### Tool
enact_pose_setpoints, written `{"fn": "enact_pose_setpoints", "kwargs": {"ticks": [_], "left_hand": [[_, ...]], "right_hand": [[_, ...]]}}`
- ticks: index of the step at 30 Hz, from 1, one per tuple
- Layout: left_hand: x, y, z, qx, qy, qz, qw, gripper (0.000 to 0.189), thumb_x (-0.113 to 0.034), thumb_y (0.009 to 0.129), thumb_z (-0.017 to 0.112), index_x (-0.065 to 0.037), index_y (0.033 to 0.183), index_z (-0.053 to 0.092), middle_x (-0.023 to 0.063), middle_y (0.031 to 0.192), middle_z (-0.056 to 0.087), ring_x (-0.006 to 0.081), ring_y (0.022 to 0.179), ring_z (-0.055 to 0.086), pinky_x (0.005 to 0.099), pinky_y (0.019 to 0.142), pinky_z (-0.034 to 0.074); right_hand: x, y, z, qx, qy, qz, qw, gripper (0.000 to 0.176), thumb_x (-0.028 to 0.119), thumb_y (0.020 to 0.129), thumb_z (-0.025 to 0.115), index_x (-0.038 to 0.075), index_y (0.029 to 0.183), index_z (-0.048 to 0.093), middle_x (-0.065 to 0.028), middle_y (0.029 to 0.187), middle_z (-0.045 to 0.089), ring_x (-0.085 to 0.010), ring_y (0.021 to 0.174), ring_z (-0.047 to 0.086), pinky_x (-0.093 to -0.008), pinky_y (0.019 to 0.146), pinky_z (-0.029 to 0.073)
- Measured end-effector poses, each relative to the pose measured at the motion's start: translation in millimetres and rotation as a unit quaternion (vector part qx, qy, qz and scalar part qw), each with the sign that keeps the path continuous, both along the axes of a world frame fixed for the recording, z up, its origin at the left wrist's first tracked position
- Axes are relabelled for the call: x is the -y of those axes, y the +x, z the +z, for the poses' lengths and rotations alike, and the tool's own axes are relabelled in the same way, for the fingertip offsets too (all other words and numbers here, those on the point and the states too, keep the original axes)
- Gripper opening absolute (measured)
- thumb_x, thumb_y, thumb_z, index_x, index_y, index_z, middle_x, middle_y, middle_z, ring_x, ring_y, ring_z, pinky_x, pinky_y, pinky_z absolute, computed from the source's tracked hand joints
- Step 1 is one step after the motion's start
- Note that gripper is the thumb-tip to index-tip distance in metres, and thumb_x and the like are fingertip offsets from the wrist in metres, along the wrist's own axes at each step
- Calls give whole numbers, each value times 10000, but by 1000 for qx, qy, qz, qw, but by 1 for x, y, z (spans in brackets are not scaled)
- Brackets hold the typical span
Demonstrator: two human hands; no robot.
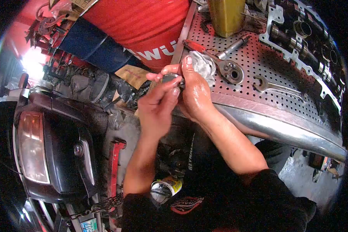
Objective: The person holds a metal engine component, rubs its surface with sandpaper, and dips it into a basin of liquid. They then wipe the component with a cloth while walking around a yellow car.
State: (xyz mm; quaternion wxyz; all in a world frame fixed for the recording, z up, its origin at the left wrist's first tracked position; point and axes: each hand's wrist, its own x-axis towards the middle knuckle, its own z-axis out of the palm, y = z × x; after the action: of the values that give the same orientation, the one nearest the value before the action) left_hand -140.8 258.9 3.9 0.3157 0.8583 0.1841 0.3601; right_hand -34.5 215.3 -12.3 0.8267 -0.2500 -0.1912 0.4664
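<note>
Both hands meet in front of the bench edge, around a small grey metal piece (168, 78) that the fingers mostly cover. My left hand (158, 106) pinches it between thumb and fingers. Wet and shiny, my right hand (196, 91) curls about its other side with the thumb pointing up. Just behind the right hand lies a crumpled white rag (203, 65). A ratchet (231, 71) with a red handle rests beside the rag on the perforated metal bench top (247, 58). To its right is an open-end wrench (278, 88).
A cylinder head with camshafts (297, 44) occupies the bench's right side. A yellowish container (227, 17) stands at the back. Beyond are a red drum (143, 27) and a blue drum (92, 44). A dark car front (58, 143) is at left; an open can (166, 188) sits below.
</note>
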Motion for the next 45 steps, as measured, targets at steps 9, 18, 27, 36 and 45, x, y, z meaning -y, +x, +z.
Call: {"fn": "enact_pose_setpoints", "kwargs": {"ticks": [9,18,27,36,45], "left_hand": [[16,-25,15,40,366,187,911,321,9,838,604,32,1158,623,168,975,684,322,707,621,412,636,497],[-2,-3,17,-76,372,49,924,358,-40,828,642,-21,1184,616,182,1030,628,355,918,635,397,747,536],[-11,-4,2,-27,152,-11,988,438,-2,815,619,-71,1248,603,124,854,626,306,748,638,372,637,521],[8,-9,4,78,-357,-177,914,268,-88,932,581,-41,1188,646,57,792,645,99,721,611,281,546,450],[1,-5,-2,-37,240,18,970,290,-61,928,562,20,1204,603,166,957,694,160,719,653,326,609,502]], "right_hand": [[3,-6,5,-67,68,20,995,608,532,997,305,-16,975,568,-189,979,645,-276,998,636,-378,969,469],[-4,-1,1,51,-1,14,999,699,594,988,234,5,924,604,-153,956,673,-212,945,629,-327,917,466],[-1,-1,6,42,38,5,998,643,549,995,280,-27,933,559,-191,942,607,-343,1068,603,-450,979,452],[11,-2,5,-58,121,95,986,656,520,1014,200,-15,931,569,-188,940,603,-397,1127,564,-473,1001,429],[2,-7,10,-34,91,49,994,705,537,1006,184,-60,913,547,-225,935,607,-349,1059,609,-439,991,450]]}}
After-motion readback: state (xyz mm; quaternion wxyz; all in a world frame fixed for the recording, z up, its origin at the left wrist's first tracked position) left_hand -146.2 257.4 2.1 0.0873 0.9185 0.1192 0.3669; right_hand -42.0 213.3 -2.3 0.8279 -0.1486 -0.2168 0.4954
